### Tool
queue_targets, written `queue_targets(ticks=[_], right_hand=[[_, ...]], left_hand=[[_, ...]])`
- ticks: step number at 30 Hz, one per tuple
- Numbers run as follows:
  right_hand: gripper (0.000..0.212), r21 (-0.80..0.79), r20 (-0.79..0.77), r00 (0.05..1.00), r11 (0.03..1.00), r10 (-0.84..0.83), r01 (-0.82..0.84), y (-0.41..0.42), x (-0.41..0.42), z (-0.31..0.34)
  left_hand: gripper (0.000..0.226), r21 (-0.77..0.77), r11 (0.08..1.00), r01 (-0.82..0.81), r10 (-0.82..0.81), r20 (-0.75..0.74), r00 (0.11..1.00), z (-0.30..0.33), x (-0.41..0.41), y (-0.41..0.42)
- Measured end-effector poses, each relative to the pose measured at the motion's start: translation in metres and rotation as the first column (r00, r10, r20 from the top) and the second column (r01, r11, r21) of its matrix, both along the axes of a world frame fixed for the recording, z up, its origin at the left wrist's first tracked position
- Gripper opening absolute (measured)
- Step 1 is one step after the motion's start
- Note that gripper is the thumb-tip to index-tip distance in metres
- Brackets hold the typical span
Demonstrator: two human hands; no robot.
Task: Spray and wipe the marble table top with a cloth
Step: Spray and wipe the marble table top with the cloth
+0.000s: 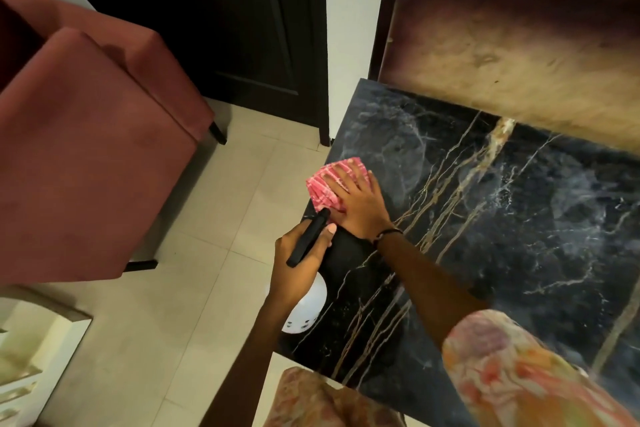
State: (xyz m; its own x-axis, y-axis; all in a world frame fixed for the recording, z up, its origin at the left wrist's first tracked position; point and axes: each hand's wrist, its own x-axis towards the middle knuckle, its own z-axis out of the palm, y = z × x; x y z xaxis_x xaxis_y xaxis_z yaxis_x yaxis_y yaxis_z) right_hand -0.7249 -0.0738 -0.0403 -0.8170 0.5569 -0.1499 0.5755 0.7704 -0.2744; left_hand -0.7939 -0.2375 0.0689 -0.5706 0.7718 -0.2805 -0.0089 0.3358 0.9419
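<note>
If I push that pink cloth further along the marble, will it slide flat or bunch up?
The cloth looks soft and folded, so it would probably bunch without pressure. The right hand lies flat on it, which should keep it spread. The marble top looks glossy, so it will likely glide easily.

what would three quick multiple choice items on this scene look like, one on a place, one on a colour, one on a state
1. Where on the marble table top is the cloth?
A. at its left edge
B. in its middle
C. against the back panel

2. What colour is the cloth?
A. blue
B. red and white
C. plain yellow

3. What is the left hand doing?
A. lying flat on the marble
B. hanging empty
C. gripping the spray bottle

Answers:
1 A, the cloth lies by the left edge, next to the floor tiles.
2 B, it shows red with white stripes.
3 C, its fingers wrap the black sprayer head while the right hand presses the cloth.
</note>
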Motion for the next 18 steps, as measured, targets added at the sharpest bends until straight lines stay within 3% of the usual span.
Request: queue_targets(ticks=[4,10,13,18], right_hand=[[0.066,0.045,-0.09,0.991,0.994,0.103,-0.099,-0.032,-0.001,-0.006],[0.069,0.079,-0.005,0.97,0.967,0.244,-0.243,-0.044,0.104,-0.009],[0.071,0.091,0.027,0.977,0.973,0.21,-0.212,-0.005,0.118,-0.006],[0.076,0.05,0.069,0.998,0.999,0.001,-0.004,0.05,0.048,-0.001]], left_hand=[[0.023,0.028,1.0,0.0,0.0,-0.027,1.0,-0.001,0.0,0.015],[0.015,0.045,0.999,0.005,-0.004,-0.007,1.0,0.002,0.0,0.03],[0.02,0.046,0.999,-0.012,0.014,-0.033,0.999,0.0,0.0,0.041],[0.026,0.09,0.996,0.004,0.002,-0.072,0.997,-0.005,0.002,0.057]])
